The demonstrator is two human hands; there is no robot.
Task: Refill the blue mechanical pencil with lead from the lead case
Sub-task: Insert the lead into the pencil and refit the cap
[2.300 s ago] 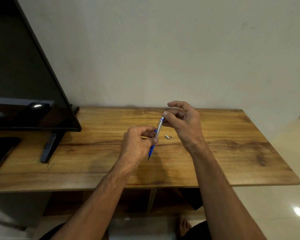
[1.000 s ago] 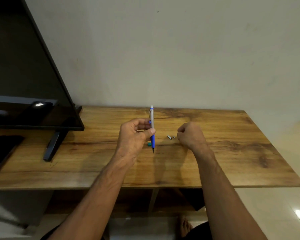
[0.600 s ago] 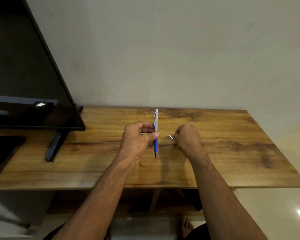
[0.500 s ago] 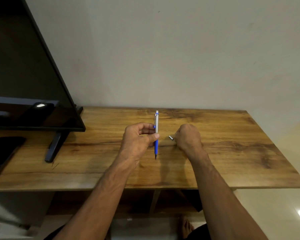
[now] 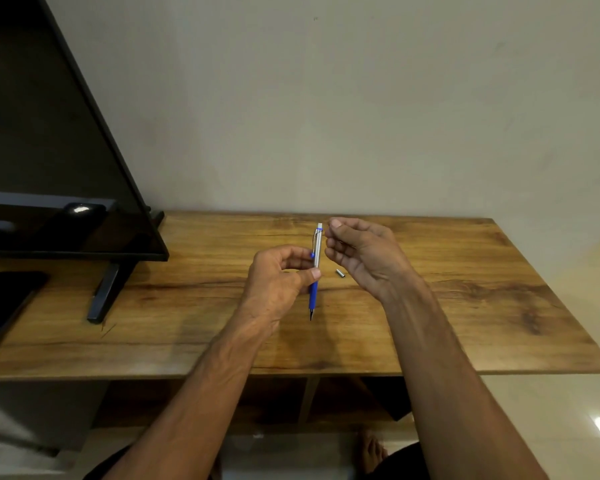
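Left grip on pencil — cap nearby

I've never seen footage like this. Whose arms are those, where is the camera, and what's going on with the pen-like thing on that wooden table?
There is no machine here. A person wears a wide-angle camera on the head, looking forward and down, so the two bare arms are that person's own.

The left hand pinches a blue mechanical pencil, held about upright above the wooden table with its tip pointing down. The right hand is raised beside the pencil's top end, fingers loosely curled; whether it holds something small I cannot tell.

A small metal cap lies on the table between the hands. On the left stands a dark television screen on its stand.
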